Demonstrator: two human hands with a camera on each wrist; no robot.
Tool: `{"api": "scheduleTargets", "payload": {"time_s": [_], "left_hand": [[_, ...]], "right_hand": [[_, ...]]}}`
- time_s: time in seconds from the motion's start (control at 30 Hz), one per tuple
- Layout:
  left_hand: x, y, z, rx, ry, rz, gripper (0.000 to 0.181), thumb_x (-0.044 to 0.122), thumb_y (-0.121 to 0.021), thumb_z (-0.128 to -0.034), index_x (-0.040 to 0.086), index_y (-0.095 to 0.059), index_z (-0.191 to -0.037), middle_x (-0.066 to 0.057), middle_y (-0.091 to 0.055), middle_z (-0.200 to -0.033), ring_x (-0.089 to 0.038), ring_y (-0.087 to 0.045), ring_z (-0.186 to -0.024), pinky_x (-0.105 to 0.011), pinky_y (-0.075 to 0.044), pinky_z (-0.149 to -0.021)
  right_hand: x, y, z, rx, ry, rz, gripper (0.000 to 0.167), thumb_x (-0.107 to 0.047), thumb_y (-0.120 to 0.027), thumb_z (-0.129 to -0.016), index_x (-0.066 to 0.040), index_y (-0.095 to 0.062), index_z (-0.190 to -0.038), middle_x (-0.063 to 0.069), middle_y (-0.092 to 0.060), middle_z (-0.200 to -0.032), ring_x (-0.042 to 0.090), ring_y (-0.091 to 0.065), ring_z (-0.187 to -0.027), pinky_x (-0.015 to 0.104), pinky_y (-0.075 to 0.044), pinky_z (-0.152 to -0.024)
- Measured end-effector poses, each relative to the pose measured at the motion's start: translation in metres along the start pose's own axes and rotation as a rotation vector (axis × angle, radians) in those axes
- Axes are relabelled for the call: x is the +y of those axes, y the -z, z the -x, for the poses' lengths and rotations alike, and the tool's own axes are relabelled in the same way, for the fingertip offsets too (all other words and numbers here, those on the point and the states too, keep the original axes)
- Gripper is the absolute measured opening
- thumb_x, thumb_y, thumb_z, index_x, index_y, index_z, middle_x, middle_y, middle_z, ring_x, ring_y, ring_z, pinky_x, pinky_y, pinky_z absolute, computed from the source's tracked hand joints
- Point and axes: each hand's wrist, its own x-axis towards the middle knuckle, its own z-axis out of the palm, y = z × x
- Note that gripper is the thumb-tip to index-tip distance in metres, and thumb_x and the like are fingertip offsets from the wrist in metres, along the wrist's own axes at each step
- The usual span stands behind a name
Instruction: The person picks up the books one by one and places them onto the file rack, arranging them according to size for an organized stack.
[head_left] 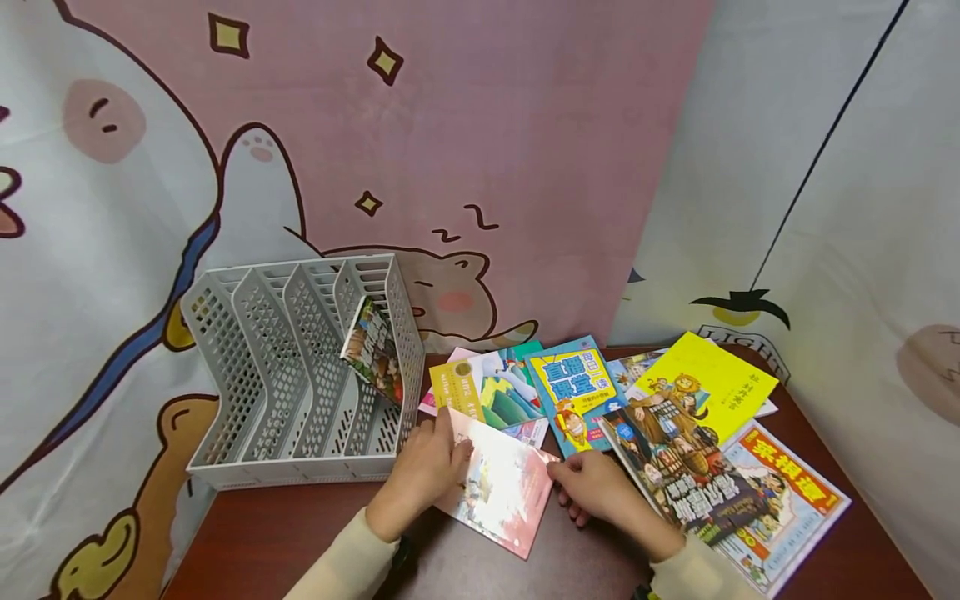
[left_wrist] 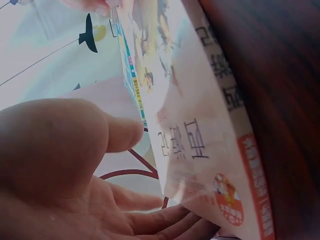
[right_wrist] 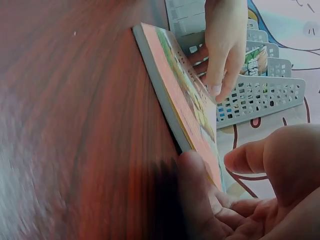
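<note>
A pale pink picture book (head_left: 502,483) with a glossy, glare-washed cover lies slantwise low over the dark table. My left hand (head_left: 426,467) holds its left corner, the thumb over the cover; in the left wrist view the fingers (left_wrist: 170,222) go under the book's edge. At the opposite corner my right hand (head_left: 600,487) pinches the book between thumb and fingers. The spine (right_wrist: 160,90) faces the table side in the right wrist view. To the left stands a grey plastic file rack (head_left: 300,471) with several slots; one dark illustrated book (head_left: 375,354) leans in its rightmost slot.
Behind the pink book lie a green-and-white book (head_left: 502,375) and a blue book (head_left: 573,383). On the right, a yellow book (head_left: 720,383), a dark-covered book (head_left: 682,475) and a red-titled book (head_left: 795,492) overlap. A cartoon-printed cloth (head_left: 525,167) hangs behind the table.
</note>
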Motion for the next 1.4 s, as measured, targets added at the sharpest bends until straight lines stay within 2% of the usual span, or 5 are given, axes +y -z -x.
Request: {"api": "scheduleTargets", "payload": {"time_s": [0.63, 0.87, 1.03, 1.17, 1.4], "left_hand": [[0.004, 0.000, -0.006, 0.284, -0.053, 0.042, 0.037, 0.020, -0.076, -0.1021, -0.009, -0.068, -0.123, -0.025, -0.068, -0.102, -0.044, -0.070, -0.095, -0.058, -0.059, -0.083], [0.011, 0.013, -0.011, 0.307, -0.010, 0.260, 0.048, 0.030, -0.073, -0.1053, -0.001, -0.064, -0.141, -0.021, -0.075, -0.125, -0.041, -0.075, -0.114, -0.058, -0.061, -0.095], [0.017, 0.022, -0.017, 0.290, 0.058, 0.463, 0.049, 0.032, -0.074, -0.1049, 0.009, -0.062, -0.147, -0.012, -0.075, -0.110, -0.024, -0.071, -0.089, -0.042, -0.056, -0.079], [0.024, 0.028, -0.020, 0.262, 0.069, 0.668, 0.044, 0.026, -0.074, -0.1056, 0.014, -0.060, -0.146, -0.010, -0.072, -0.102, -0.013, -0.066, -0.075, -0.030, -0.056, -0.066], [0.038, 0.031, -0.019, 0.130, 0.067, 0.906, 0.048, 0.028, -0.063, -0.1133, 0.019, -0.045, -0.157, -0.017, -0.080, -0.101, -0.016, -0.076, -0.070, -0.035, -0.063, -0.060]], "right_hand": [[-0.016, 0.006, 0.001, 0.099, 0.043, -0.241, 0.024, -0.024, -0.071, -0.106, -0.002, -0.064, -0.100, 0.009, -0.074, -0.074, 0.019, -0.072, -0.059, 0.041, -0.067, -0.058], [-0.027, 0.022, 0.002, 0.195, 0.078, -0.307, 0.032, -0.030, -0.072, -0.108, -0.001, -0.061, -0.114, 0.009, -0.071, -0.083, 0.018, -0.069, -0.064, 0.037, -0.066, -0.062], [-0.040, 0.036, 0.002, 0.221, 0.086, -0.325, 0.042, -0.038, -0.067, -0.111, -0.002, -0.065, -0.131, 0.008, -0.074, -0.095, 0.017, -0.066, -0.072, 0.034, -0.063, -0.064], [-0.047, 0.043, 0.001, 0.254, 0.114, -0.336, 0.041, -0.041, -0.061, -0.114, -0.002, -0.068, -0.120, 0.005, -0.065, -0.084, 0.018, -0.061, -0.070, 0.032, -0.055, -0.062], [-0.058, 0.048, -0.005, 0.233, 0.166, -0.423, 0.043, -0.043, -0.042, -0.120, -0.005, -0.053, -0.139, 0.009, -0.064, -0.100, 0.018, -0.066, -0.076, 0.031, -0.057, -0.065]]}}
